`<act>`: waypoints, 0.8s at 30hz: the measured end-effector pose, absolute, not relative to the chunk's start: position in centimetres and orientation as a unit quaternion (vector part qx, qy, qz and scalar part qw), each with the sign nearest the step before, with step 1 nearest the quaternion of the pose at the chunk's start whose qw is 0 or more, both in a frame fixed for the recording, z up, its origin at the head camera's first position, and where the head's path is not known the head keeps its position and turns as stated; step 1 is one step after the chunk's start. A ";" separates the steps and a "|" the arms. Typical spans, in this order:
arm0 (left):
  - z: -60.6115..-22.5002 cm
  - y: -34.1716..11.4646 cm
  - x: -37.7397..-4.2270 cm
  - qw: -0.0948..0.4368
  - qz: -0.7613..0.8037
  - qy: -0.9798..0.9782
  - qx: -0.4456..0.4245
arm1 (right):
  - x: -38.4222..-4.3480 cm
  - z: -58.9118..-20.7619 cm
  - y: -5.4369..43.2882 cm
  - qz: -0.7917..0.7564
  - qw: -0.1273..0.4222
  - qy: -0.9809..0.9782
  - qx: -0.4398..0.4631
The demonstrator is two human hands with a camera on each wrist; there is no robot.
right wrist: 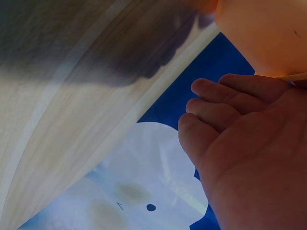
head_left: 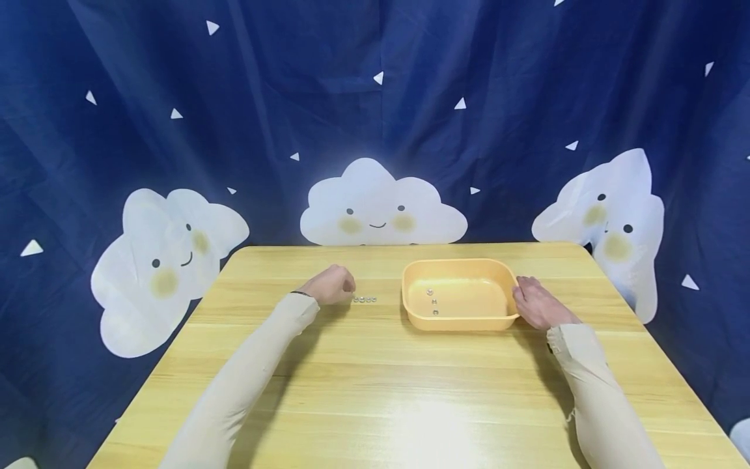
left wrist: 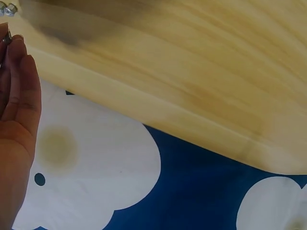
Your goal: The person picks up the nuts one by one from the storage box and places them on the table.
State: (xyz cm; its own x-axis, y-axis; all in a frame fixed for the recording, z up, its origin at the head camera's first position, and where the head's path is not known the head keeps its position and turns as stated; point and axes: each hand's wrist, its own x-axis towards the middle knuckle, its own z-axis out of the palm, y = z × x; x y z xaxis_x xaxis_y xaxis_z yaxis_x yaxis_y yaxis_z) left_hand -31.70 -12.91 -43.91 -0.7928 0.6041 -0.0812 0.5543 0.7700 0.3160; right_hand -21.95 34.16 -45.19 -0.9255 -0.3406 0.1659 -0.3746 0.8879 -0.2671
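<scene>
My left hand [head_left: 331,284] is at the left end of a short row of small shiny metal nuts [head_left: 364,299] on the table. In the left wrist view its fingertips pinch one small metal nut [left wrist: 8,38]; two more nuts [left wrist: 10,9] lie beyond them. My right hand [head_left: 536,303] grips the right end of a yellow-orange plastic basin [head_left: 459,323] at its rim, with the other fingers loosely bent outside the wall in the right wrist view. Inside the basin, toward its left side, lie three small metal pieces [head_left: 435,301].
The light wood table [head_left: 351,391] reaches back to a dark blue curtain [head_left: 375,130] printed with white clouds and triangles. The basin stands right of the nut row, toward the far edge. A bright glare lies on the near part of the table.
</scene>
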 end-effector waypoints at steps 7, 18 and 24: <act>-44.7 -13.0 -31.7 0.092 0.140 0.935 0.311 | -21.9 -45.2 34.1 0.166 0.032 -0.972 0.163; -45.2 -13.3 -31.5 0.086 0.145 0.930 0.326 | -21.9 -45.1 34.2 0.146 0.052 -0.972 0.178; -45.4 -13.3 -31.5 0.091 0.146 0.932 0.318 | -22.0 -45.3 34.1 0.123 0.093 -0.965 0.211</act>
State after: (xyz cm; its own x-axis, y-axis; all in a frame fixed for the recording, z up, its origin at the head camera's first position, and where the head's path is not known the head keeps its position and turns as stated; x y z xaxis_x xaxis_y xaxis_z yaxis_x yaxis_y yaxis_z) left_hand -31.47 -13.25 -45.37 -0.7812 0.6195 -0.0772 0.5664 0.7554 0.3295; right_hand -22.00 34.14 -45.28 -0.8932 -0.3852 0.2319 -0.4310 0.8805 -0.1972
